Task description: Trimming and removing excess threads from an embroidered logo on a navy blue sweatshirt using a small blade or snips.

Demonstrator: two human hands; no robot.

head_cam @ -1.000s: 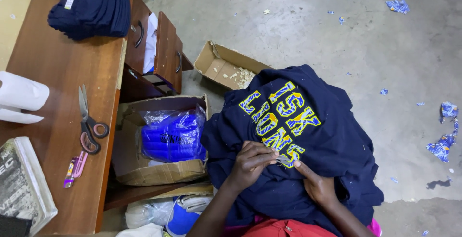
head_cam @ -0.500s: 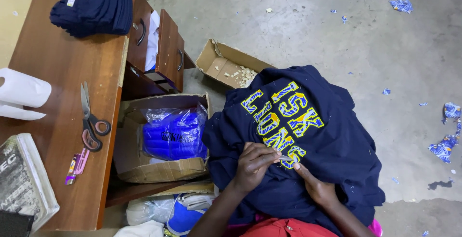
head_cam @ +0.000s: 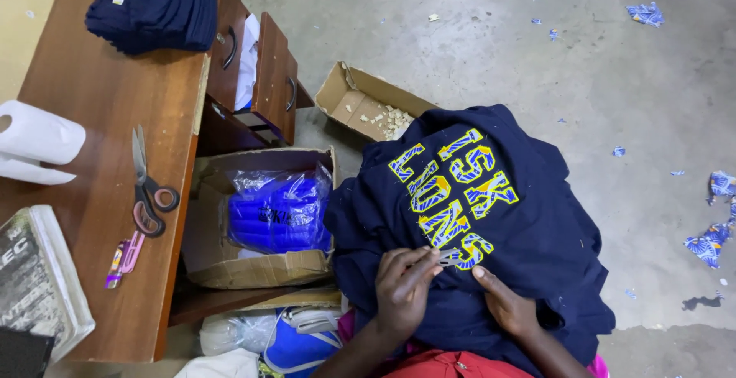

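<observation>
Desk: brown wooden desk, left side of view; two drawers pulled open on its right flank.
Desk, far end: stack of folded navy garments, one white label showing.
Desk, left edge: white paper roll lying on its side.
Desk, middle: scissors with dark handles, blades pointing away; small pink tool just below them.
Desk, near end: flat printed pack, partly cut off by the frame.
Floor: grey concrete.
Floor, beside desk: open cardboard box holding a bag of blue items.
Floor, further out: smaller open cardboard box with pale trimmings.
Floor, right: scattered blue fabric scraps.
</observation>
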